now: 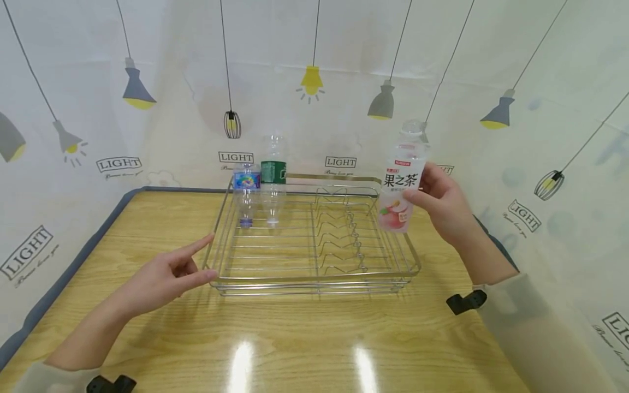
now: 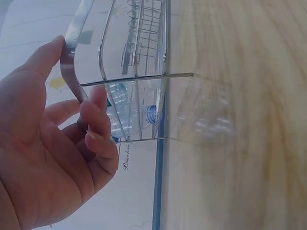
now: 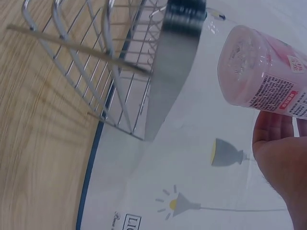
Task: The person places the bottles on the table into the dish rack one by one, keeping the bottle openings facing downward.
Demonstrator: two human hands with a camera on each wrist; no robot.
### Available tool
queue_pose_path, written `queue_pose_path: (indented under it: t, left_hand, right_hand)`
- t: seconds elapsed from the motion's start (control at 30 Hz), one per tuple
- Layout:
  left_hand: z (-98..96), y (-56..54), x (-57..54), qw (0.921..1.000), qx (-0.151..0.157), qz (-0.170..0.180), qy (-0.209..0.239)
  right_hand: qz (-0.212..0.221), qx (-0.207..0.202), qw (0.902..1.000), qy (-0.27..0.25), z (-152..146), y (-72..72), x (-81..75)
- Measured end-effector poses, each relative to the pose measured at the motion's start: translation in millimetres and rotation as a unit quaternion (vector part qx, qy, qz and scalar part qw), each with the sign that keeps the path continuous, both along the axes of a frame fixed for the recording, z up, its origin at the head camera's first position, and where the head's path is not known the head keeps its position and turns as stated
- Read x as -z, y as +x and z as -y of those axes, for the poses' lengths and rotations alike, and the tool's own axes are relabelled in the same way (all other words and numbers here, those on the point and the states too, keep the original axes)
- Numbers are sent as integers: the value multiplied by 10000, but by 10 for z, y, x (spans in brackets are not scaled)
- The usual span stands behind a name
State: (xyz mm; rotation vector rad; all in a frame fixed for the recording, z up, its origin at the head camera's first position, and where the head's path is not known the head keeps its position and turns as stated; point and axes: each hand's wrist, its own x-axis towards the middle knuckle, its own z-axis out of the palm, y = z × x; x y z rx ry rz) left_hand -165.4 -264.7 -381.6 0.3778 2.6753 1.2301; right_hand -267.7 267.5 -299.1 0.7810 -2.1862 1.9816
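Observation:
My right hand grips a clear plastic bottle with a pink-and-white peach tea label, thumb in front and fingers behind. Its capless mouth points up, and it is held over the right side of a wire dish rack. In the right wrist view the tea bottle's base shows apart from the rack. My left hand touches the rack's left rim with an extended index finger and thumb; its other fingers curl loosely. Two clear bottles stand neck-down in the rack's back left: a blue-labelled one and a green-labelled one.
The rack stands on a wood-grain table, with wavy wire dividers in its right half. A white backdrop sheet printed with hanging lamps rises behind and beside the table, meeting it along a blue-grey edge.

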Motion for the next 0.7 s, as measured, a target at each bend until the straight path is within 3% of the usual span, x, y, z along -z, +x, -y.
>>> queue_pose_path:
  t: [0.13, 0.3, 0.5, 0.7]
  left_hand:
    - [-13, 5, -87, 9993, 88, -280, -252]
    - [-135, -14, -275, 9979, 75, -644, -22]
    - [-519, -51, -521, 9942, 389, -957, 311]
    - [-923, -180, -642, 9864, 858, -1224, 686]
  right_hand:
    - [-18, -242, 9995, 217, 115, 38, -11]
    - [38, -563, 9976, 388, 274, 91, -24]
    - [337, -790, 9941, 658, 464, 150, 19]
    - [519, -1043, 9905, 728, 629, 205, 68]
